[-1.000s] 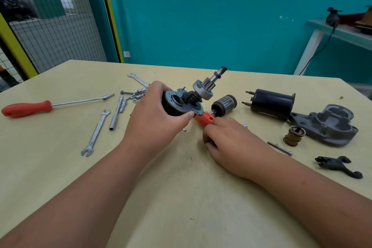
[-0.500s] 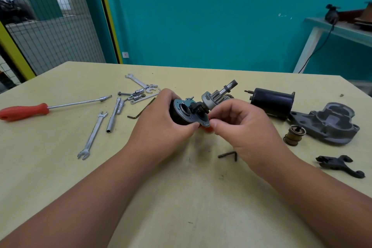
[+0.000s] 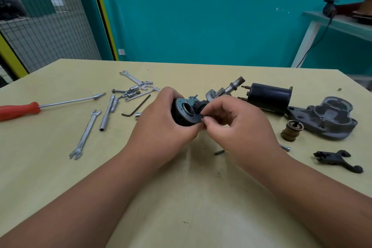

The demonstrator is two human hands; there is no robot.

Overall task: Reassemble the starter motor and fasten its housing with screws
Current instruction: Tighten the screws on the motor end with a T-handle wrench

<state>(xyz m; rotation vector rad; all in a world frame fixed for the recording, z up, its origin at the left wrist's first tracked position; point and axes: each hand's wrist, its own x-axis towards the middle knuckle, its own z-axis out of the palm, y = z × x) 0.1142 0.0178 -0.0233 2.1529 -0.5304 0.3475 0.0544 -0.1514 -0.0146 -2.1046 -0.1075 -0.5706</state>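
- Head view: the left hand point(image 3: 161, 127) is curled round the black motor body point(image 3: 178, 120) and grips it firmly; the body sits between the two hands over the middle of the table point(image 3: 181, 203), its grey end plate point(image 3: 184, 106) turned toward the camera and its geared shaft point(image 3: 231, 86) tilting up and away to the right
- The right hand point(image 3: 239, 125) has thumb and forefinger pinched together on a small dark piece point(image 3: 202, 116) at the plate's lower right rim; the piece is too small to name; the other fingers are loosely curled
- To the right lie a black solenoid point(image 3: 268, 96), a grey cast housing point(image 3: 326, 119), a brass-coloured plunger point(image 3: 291, 130) and a black fork lever point(image 3: 338, 160), each apart from the others
- To the left lie a red-handled screwdriver point(image 3: 20, 109), a long spanner point(image 3: 84, 135), a hex key point(image 3: 136, 107) and a cluster of sockets point(image 3: 132, 90)
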